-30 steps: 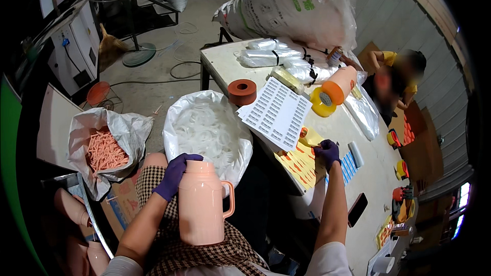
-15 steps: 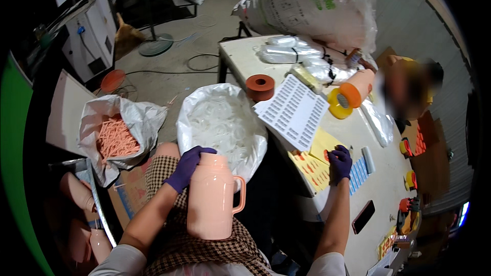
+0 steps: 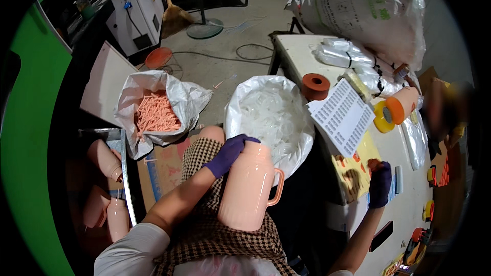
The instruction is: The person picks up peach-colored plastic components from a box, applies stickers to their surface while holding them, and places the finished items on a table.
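Note:
A glossy pink thermos jug (image 3: 246,189) with a looped side handle rests on my lap, its top tilted slightly to the right. My left hand (image 3: 229,154), in a purple glove, is wrapped round its neck. Over the table my right hand (image 3: 379,186), also gloved in purple, is raised above yellow sticker sheets (image 3: 353,181) with small orange-red stickers. Its fingers are bent together in a pinch; whatever they hold is too small to make out. The hand's shadow falls on the sheets.
A white sack of clear plastic parts (image 3: 235,107) stands beyond the jug, with a sack of pink sticks (image 3: 158,112) to its left. Pink jug bodies (image 3: 118,219) lie in a crate. The table holds a brown tape roll (image 3: 315,86), printed sheets (image 3: 341,117) and a phone (image 3: 381,236). Another person is at the far right.
The view has swung left, so everything sits farther right. My right hand has lifted from the yellow sheet and its fingers have closed. The jug leans a little more in my left hand.

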The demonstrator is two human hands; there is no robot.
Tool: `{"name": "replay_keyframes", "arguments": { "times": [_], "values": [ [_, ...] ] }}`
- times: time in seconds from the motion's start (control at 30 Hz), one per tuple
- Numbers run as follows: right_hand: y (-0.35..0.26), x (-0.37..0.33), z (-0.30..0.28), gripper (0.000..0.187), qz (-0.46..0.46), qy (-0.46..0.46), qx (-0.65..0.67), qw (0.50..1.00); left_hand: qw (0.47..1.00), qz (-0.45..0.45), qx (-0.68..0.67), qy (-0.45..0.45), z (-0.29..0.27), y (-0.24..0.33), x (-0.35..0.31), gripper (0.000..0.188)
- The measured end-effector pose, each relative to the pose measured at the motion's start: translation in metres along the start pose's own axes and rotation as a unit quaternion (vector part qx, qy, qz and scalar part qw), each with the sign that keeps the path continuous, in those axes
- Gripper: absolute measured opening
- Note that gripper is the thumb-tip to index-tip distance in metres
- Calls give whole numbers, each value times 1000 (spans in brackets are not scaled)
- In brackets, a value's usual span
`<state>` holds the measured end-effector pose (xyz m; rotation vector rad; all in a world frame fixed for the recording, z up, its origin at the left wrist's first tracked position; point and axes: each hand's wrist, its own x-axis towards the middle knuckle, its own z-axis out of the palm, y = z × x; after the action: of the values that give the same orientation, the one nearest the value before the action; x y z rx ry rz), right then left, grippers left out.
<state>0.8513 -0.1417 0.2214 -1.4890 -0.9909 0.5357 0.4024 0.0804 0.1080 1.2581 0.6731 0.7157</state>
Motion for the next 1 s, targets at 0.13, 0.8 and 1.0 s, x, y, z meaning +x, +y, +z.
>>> {"name": "replay_keyframes", "arguments": {
  "times": [0.13, 0.8, 1.0],
  "values": [
    [-45, -77, 144, 17, 194, -153, 81, 966, 993, 6, 115, 15, 3, 3, 1, 30],
    [-60, -120, 256, 95, 226, -239, 136, 934, 1000, 1, -16, -1, 4, -1, 0, 26],
    [-41, -127, 261, 100, 76, -126, -123, 981, 1000, -1, -5, 14, 1, -6, 0, 24]
  ]
}}
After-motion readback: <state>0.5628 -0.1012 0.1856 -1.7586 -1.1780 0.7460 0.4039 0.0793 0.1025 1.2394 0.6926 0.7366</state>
